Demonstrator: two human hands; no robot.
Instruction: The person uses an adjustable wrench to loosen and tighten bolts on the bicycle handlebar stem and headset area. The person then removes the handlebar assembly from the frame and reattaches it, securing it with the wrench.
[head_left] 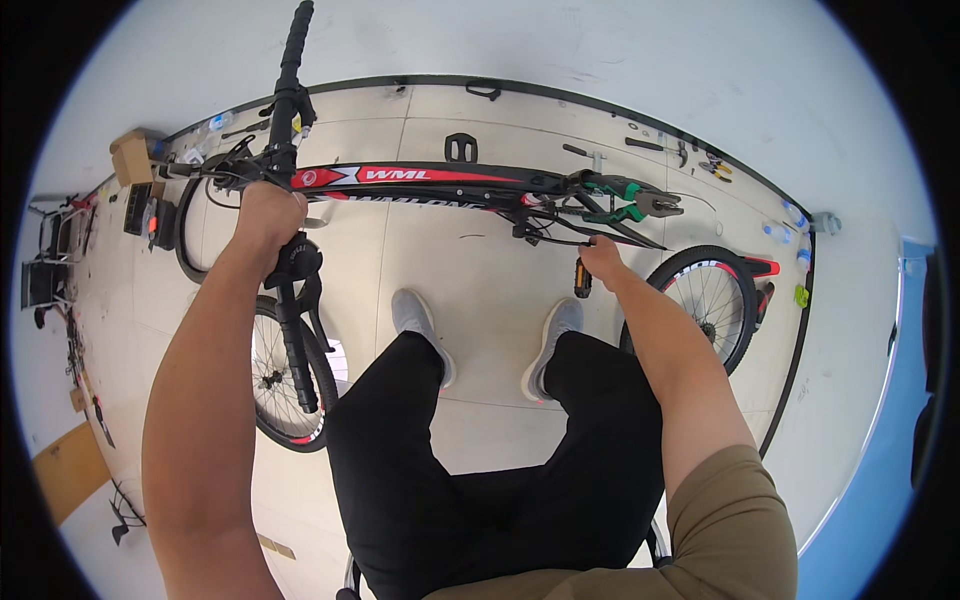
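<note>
A black, red and white bicycle frame (400, 176) stretches across in front of me, its black handlebar (290, 105) at the left. My left hand (270, 215) is closed around the middle of the handlebar, which hides its fingertips. Toward the rear of the frame, my right hand (603, 260) has its fingers curled at the end of the crank arm (553, 240), right by a black pedal with orange reflectors (583, 279). Green-handled pliers (640, 200) rest on the rear part of the frame. The other pedal (461, 148) shows beyond the frame.
One wheel (318, 425) is under the handlebar; another wheel (745, 330) lies at the right, beside my forearm. Hand tools, including a hammer (683, 153) and yellow-handled pliers (716, 170), lie along the far wall. Plastic bottles (776, 233) and a cardboard box (131, 158) are farther out.
</note>
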